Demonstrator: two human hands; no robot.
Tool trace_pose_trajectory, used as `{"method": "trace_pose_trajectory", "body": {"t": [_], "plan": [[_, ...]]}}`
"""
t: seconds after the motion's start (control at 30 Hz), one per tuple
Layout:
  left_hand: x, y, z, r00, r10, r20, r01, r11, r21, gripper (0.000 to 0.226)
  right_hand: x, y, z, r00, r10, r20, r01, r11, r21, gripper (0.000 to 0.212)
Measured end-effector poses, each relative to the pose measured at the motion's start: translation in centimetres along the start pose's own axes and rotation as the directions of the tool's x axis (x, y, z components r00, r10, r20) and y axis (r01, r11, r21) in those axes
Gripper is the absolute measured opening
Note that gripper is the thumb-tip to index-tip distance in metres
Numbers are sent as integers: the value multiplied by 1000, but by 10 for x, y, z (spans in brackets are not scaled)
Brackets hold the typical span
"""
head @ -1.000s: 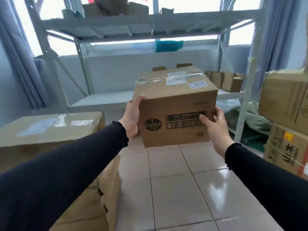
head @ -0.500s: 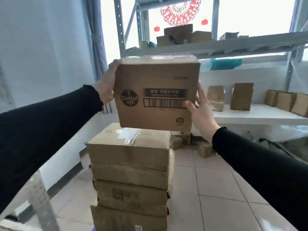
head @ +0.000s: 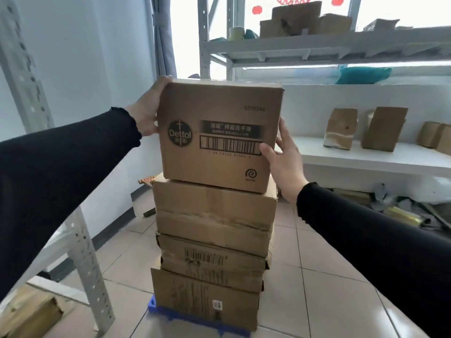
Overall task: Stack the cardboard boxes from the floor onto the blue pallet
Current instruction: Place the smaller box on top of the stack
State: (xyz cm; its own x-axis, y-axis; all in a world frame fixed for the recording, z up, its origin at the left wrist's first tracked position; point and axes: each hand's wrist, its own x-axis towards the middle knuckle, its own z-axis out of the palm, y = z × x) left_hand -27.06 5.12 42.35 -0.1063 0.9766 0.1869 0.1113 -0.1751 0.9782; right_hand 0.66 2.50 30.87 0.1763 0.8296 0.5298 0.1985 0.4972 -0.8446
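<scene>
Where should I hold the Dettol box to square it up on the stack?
Grip the Dettol box by its two upright side faces, one hand from each side, as the left hand and right hand do now. It is wide and flat-sided, its base hidden against the stack.

Both arms extended forward, black sleeves to the wrists. Left hand point(head: 146, 111) raised higher, palm pressed flat to the left side of the Dettol box point(head: 219, 135), fingers wrapped over its upper corner. Right hand point(head: 284, 162) lower, thumb on the front face, fingers spread along the right side; fingertips hidden, probably behind the edge.
</scene>
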Motion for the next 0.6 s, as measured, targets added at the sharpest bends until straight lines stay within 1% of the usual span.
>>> {"method": "trace_pose_trajectory", "body": {"t": [0.1, 0.2, 0.33, 0.37, 0.43, 0.47, 0.5, 0.6], "plan": [[6, -7, -3, 1000, 10, 13, -10, 1000, -3, 42, 1, 5, 3, 1000, -3, 1, 3, 1000, -16, 73], [7, -12, -3, 999, 29, 24, -30, 999, 13, 49, 2, 11, 2, 1000, 3, -1, -3, 998, -62, 74], [5, -36, -1, 990, 140, 7, -140, 987, 83, 62, -4, 25, -6, 1000, -4, -1, 3, 984, -179, 77], [4, -49, -2, 987, 162, 12, -163, 980, 114, 66, -7, 29, -7, 1000, -10, 4, 11, 974, -227, 77], [2, -80, -8, 980, 200, 3, -196, 960, 200, 87, -14, 41, -9, 1000, -18, 14, 22, 939, -342, 76], [-1, -96, -11, 978, 210, -10, -201, 947, 251, 94, -19, 46, -10, 1000, -16, 24, 24, 923, -385, 75], [-4, -115, -15, 976, 218, -12, -205, 934, 293, 92, -23, 53, -11, 999, -12, 36, 26, 911, -412, 74], [-22, -166, -18, 956, 293, -1, -270, 883, 385, 58, -37, 70, -13, 998, 3, 69, 30, 880, -474, 73]]}}
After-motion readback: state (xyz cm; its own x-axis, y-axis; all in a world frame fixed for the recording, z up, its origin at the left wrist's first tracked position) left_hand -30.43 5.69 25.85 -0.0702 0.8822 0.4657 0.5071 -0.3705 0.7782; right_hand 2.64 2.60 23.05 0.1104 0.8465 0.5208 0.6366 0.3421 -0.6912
